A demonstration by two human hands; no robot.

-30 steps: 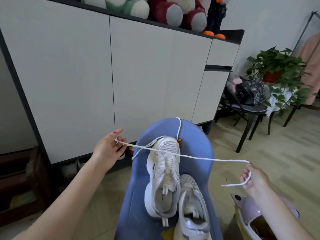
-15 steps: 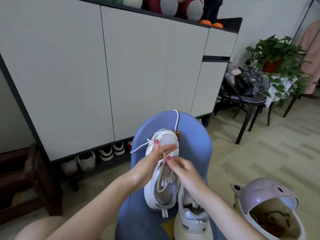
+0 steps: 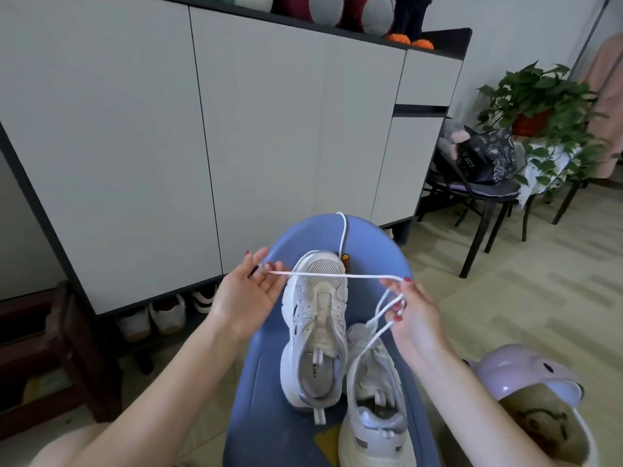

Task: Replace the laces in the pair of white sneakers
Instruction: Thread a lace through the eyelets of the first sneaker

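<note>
From the head view, I judge the step in hand to be handling a loose white lace (image 3: 337, 275), either measuring it out or getting it ready to thread; neither sneaker shows any lacing through its eyelets, so the job looks far from done. My left hand (image 3: 247, 294) is palm-up with fingers (image 3: 269, 266) loosely spread, and the lace end lies pinched near the thumb and fingertips, though how firmly I cannot tell. My right hand (image 3: 409, 310) has its fingers curled round the other part of the lace, which loops down from it in two strands towards the nearer shoe.

The lace runs taut between my hands, passing just above the toe of the far sneaker (image 3: 317, 335). That shoe lies on the blue chair seat (image 3: 266, 392), toe away from me, between my two hands. The near sneaker (image 3: 374, 399) sits just beside it to the right, touching it, under my right wrist. A second lace (image 3: 343, 237) hangs over the chair's far edge.

Next I expect to find an aglet and bring it down to the lowest eyelets of the far shoe, which calls for a finer pinch.
</note>
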